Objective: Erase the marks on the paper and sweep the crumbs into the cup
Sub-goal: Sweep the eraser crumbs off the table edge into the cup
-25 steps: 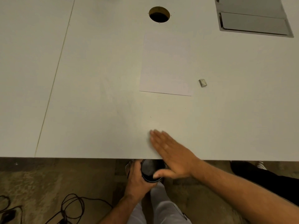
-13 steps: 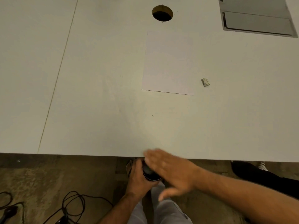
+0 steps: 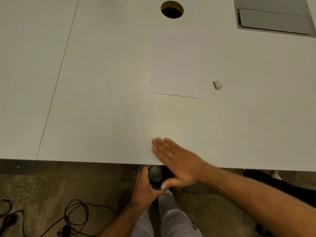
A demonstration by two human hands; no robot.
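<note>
1. The left hand [image 3: 145, 183] gripped a dark round cup [image 3: 156, 177] just below the near edge of the pale off-white table [image 3: 95, 117], fingers curled round its side. Held there, with its mouth facing up beside the edge, it looked placed to catch whatever came off the tabletop.

2. The right hand [image 3: 177, 159] lay flat and spread on the table at the near edge, fingers straight and together, holding nothing. Its thumb hung past the edge and reached across the cup's rim. A flat palm like that suits sweeping, since it acts as a broad blade; I judged the sweeping step to be in hand.

3. The crumbs themselves were too small to make out, so I cannot tell how many lay on the table or in the cup.

4. The white rectangular sheet of paper [image 3: 177, 64] lay flat farther back, well apart from both hands. No marks showed on it, which suggested the erasing was done.

5. A small grey, smudged block eraser [image 3: 217, 85] rested on the table just right of the paper's near corner, untouched by either hand; probably set aside once rubbing ended.

6. Beyond the paper were a round cable hole [image 3: 171, 10] and, far right, a grey metal hatch [image 3: 273, 17]. Black cables [image 3: 75, 212] lay on the floor.
</note>
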